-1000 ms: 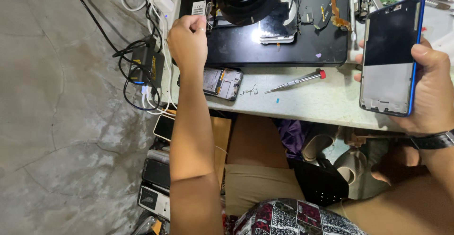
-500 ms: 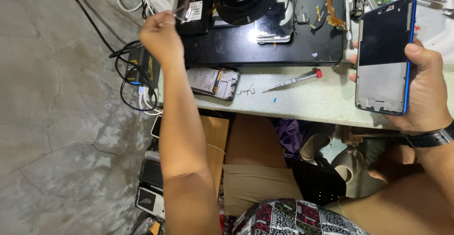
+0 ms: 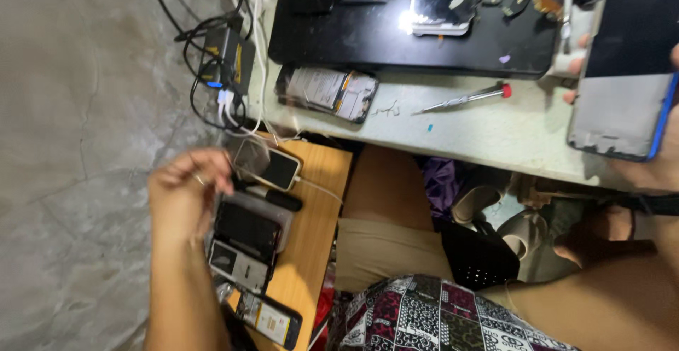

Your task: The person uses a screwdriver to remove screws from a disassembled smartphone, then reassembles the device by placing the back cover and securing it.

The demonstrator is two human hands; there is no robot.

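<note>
My right hand [image 3: 656, 169] grips a blue-framed phone [image 3: 626, 75] at the right edge of the view, upright over the table, its dark screen and grey lower panel facing me. My left hand [image 3: 185, 197] hangs low on the left, beside a wooden shelf [image 3: 318, 209], with fingers pinched on what looks like a thin clear film [image 3: 249, 157]. The film hovers over a white phone [image 3: 274, 170] on a cable. An opened phone [image 3: 329, 93] showing its battery lies on the pale table [image 3: 481, 132], near a red-tipped screwdriver [image 3: 463, 99].
A black work mat [image 3: 396, 36] with phone parts covers the back of the table. A charger block and tangled cables [image 3: 223, 75] hang off the table's left end. Several phones [image 3: 247, 241] are stacked on the shelf. My knees sit under the table; grey floor on the left.
My left hand has dropped from the table's back-left corner down to the shelf of phones. The view came closer, and the phone in my right hand now sits at the frame's right edge.
</note>
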